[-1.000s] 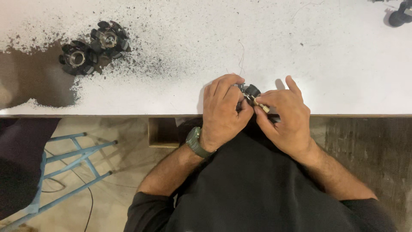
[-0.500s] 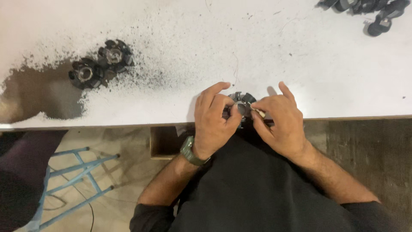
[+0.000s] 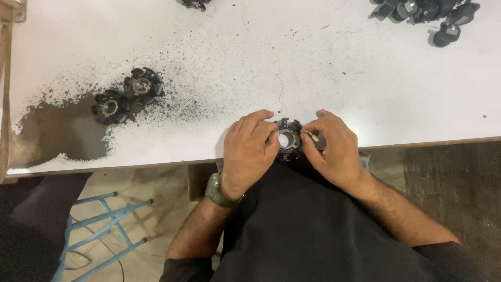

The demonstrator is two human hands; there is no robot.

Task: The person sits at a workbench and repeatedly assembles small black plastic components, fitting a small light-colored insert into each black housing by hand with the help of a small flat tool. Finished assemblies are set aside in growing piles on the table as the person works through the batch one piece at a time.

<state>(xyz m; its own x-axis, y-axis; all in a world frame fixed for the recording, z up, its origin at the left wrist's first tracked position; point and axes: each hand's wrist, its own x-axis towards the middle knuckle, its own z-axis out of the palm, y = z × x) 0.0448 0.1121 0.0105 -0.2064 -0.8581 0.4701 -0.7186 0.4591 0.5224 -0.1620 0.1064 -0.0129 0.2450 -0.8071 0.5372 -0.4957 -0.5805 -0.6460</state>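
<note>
A round black part with a metal centre hole (image 3: 288,140) sits at the near edge of the white table (image 3: 313,68), held between both hands. My left hand (image 3: 249,151) grips its left side, with a green watch on that wrist. My right hand (image 3: 334,149) holds its right side and pinches a small pale sliver (image 3: 312,136) against the part's rim. Much of the part is hidden by my fingers.
Two similar black round parts (image 3: 128,94) lie at the left among black specks and a worn brown patch (image 3: 62,136). Several dark parts (image 3: 428,13) lie at the far right corner, another (image 3: 195,4) at the top edge. A blue metal frame (image 3: 99,230) stands below left.
My view has shifted, so the table now shows more of its far side. The hands have spread apart a little, exposing the part's metal centre hole.
</note>
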